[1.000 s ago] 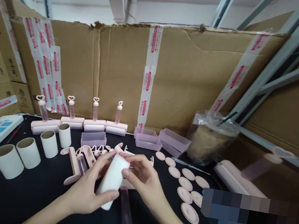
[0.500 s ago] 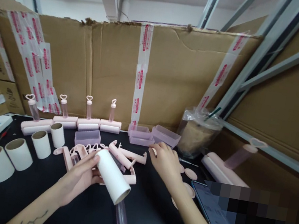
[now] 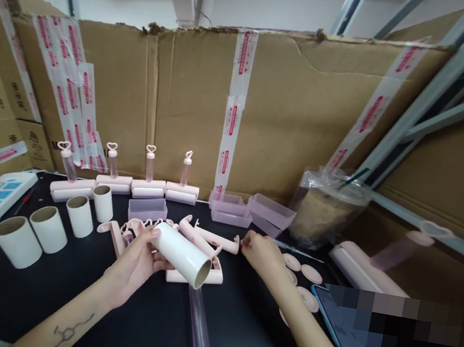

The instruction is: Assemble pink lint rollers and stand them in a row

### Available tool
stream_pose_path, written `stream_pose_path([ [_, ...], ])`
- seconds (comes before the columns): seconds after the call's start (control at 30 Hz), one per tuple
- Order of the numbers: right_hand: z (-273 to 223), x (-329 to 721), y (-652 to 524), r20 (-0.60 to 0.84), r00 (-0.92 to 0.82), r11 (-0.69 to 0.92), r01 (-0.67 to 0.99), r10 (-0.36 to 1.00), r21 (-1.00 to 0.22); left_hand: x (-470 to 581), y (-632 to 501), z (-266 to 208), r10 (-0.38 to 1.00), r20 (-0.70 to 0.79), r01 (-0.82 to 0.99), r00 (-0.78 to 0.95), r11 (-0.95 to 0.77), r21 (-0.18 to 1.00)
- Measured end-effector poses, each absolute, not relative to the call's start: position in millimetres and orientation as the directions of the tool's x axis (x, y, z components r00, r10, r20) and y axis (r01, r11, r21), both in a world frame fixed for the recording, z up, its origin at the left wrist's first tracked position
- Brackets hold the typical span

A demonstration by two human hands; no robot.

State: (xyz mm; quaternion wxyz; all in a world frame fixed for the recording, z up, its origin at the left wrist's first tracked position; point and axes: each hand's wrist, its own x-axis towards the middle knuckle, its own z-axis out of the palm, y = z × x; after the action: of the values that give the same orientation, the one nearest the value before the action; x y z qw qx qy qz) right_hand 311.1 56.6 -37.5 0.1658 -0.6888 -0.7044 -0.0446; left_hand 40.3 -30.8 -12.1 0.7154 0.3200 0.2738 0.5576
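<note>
We hold the white paper roll (image 3: pixel 182 254) in our left hand (image 3: pixel 136 261), the fingers (image 3: pixel 152 235) wrapped round its closed end so that it lies tilted, its open mouth turned down and to the right, off the black table (image 3: pixel 55 310). Just below the roll's mouth a clear tube (image 3: pixel 198 326) lies on the table with its pink cap nearest us, and behind the fingers sits a loose heap of pink handle frames (image 3: pixel 202 240). Our right hand (image 3: pixel 260 253) is flat on the table beyond that heap, its fingertips at the near end of one frame and among the pink round caps (image 3: pixel 306 273); whether they have closed on anything we cannot tell (the hand's back hides them). Further left of the holding hand stand four more rolls (image 3: pixel 47 227) upright. We judge the grip one-ended and light, so the roll could tip out and knock the tube rolling; a sweep of the right wrist could scatter the caps.
</note>
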Motion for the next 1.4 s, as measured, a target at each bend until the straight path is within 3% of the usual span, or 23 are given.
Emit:
stream_pose_path([
  [0.13, -26, 311, 53, 0.378, 0.016, 0.116, 0.939, 0.926, -0.323, 40, -28, -14, 0.982, -0.038, -0.645, 0.184, 0.149, 0.749],
  [0.27, -5, 302, 40, 0.451, -0.060, 0.322, 0.783, 0.890, -0.531, 39, -25, -17, 0.989, -0.062, -0.654, 0.131, 0.133, 0.745],
  [0.43, 3, 262, 6, 0.493, -0.164, 0.507, 0.472, 0.854, -0.721, 38, -25, -20, 0.992, -0.043, -0.657, 0.122, 0.114, 0.745],
  [0.57, -5, 239, -14, 0.519, -0.192, 0.539, 0.075, 0.833, -0.839, 39, -24, -19, 0.995, -0.046, -0.668, 0.094, 0.097, 0.738],
  [0.63, -8, 236, -17, 0.538, -0.188, 0.554, 0.043, 0.822, -0.831, 39, -24, -18, 0.995, -0.052, -0.675, 0.084, 0.096, 0.731],
  [0.87, -8, 239, -19, 0.671, -0.169, 0.691, 0.210, 0.722, -0.692, 39, -26, -15, 0.990, -0.102, -0.708, 0.098, 0.141, 0.692],
  [1.13, -5, 240, -19, 0.694, -0.242, 0.730, 0.327, 0.679, -0.600, 36, -25, -16, 0.982, -0.111, -0.717, 0.156, 0.190, 0.670],
  [1.4, -6, 240, -21, 0.770, -0.313, 0.830, 0.252, 0.556, -0.497, 37, -23, -19, 0.984, -0.097, -0.706, 0.150, 0.175, 0.686],
])
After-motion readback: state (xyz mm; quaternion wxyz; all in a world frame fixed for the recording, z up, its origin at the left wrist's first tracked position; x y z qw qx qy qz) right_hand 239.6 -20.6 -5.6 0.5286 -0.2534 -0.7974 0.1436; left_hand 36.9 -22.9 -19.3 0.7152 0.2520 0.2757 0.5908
